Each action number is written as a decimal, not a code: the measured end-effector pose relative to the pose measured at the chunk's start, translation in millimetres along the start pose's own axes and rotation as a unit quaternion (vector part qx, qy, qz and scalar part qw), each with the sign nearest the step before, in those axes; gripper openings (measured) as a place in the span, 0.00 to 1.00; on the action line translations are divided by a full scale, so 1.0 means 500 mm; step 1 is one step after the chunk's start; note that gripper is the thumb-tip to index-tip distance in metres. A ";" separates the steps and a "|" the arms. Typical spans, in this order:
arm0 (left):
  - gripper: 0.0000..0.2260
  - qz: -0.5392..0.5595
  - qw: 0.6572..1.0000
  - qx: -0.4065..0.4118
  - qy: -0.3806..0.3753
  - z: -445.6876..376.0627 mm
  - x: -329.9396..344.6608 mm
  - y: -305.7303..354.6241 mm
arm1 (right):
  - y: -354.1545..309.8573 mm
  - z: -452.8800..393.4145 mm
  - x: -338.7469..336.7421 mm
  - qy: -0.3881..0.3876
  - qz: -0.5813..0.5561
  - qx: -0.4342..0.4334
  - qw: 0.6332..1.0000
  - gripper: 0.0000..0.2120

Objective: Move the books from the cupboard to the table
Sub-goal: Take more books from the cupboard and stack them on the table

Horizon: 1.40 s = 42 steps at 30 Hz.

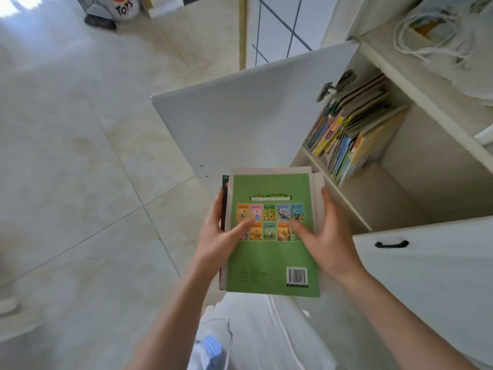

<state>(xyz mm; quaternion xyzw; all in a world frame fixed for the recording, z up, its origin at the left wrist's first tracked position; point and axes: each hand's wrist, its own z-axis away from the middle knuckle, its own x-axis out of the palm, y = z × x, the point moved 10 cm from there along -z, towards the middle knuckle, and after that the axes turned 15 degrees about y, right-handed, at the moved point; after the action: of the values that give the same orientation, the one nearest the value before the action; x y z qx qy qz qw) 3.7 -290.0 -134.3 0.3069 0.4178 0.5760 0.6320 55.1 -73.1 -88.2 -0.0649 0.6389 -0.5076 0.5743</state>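
Floor (80, 156) of pale tile fills the left of the view, bare of obstacles apart from a toy bag (125, 8) at the far edge, so that side looks like the open way out. Next comes the left hand (222, 236), thumb laid across the green back cover and fingers curled under the left edge of a small stack of books (272, 249), which it holds at waist height just in front of the open cupboard (400, 182). The right hand (324, 236) grips the opposite edge, thumb on the cover, fingers reaching round the side. The stack appears already lifted out, so the carrying step seems to be in hand; no counter shows here, and the next move likely calls for turning away to find it while keeping the uneven stack squared. The open door (240, 124) stands just behind the stack's far edge, and a closed door with a dark handle (390, 244) lies near the right wrist; both edges need clearing. More books (354, 134) lean together on the cupboard shelf, still to be fetched.
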 end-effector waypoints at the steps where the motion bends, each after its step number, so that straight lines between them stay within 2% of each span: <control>1: 0.41 -0.020 1.000 0.012 0.016 0.011 -0.032 -0.011 | -0.017 0.018 0.016 -0.007 0.007 -0.011 1.000 0.43; 4: 0.43 -0.075 0.992 0.055 0.083 0.041 -0.115 -0.038 | -0.060 0.072 0.070 -0.039 0.016 -0.044 0.998 0.41; 8: 0.40 -0.076 0.982 0.073 0.154 0.094 -0.249 -0.080 | -0.132 0.162 0.159 -0.092 0.051 -0.124 0.987 0.35; 16: 0.40 -0.029 0.960 0.049 0.275 0.223 -0.591 -0.178 | -0.279 0.419 0.345 -0.191 0.068 -0.188 0.961 0.33; 22: 0.37 0.018 0.917 0.003 0.400 0.358 -0.851 -0.273 | -0.390 0.627 0.513 -0.267 0.064 -0.264 0.925 0.33; 27: 0.35 0.046 0.862 -0.038 0.503 0.475 -1.016 -0.342 | -0.479 0.795 0.643 -0.343 0.068 -0.342 0.872 0.33; 34: 0.31 0.093 0.781 -0.089 0.611 0.614 -1.185 -0.421 | -0.577 0.995 0.784 -0.443 0.068 -0.404 0.797 0.32; 42: 0.29 0.139 0.662 -0.134 0.724 0.741 -1.328 -0.462 | -0.690 1.220 0.934 -0.567 0.062 -0.434 0.697 0.29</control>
<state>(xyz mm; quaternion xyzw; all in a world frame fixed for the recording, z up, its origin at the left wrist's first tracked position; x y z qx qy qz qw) 447.9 -943.3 -47.8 -0.2405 0.6149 0.7470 0.0769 215.3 -898.5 -43.8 -0.5427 0.3437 -0.0045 0.7664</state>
